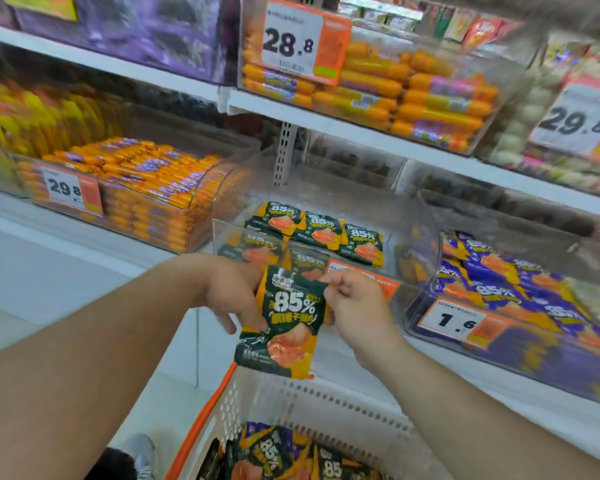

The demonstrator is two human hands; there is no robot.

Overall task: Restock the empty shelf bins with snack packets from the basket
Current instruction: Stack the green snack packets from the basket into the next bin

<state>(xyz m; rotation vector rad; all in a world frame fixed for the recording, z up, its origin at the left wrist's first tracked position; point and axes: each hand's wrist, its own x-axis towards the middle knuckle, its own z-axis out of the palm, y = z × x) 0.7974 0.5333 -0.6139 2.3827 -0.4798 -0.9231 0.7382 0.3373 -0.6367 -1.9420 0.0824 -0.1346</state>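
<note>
Left hand (231, 292) and right hand (355, 306) both pinch one snack packet (284, 327) by its upper edges, holding it upright just in front of the clear bin (413, 223) and above the basket (274, 403); packet is dark green with orange corners, a big white "85%" and a pink meat picture. Bin is partly filled with a few matching packets (314, 233), more lie in the white, orange-rimmed basket. Neighbouring bins: orange sausages (146, 178) left, purple packets (506, 282) with a "1.6" price tag (456, 322) right; bin's front wall stands between packet and shelf.
</note>
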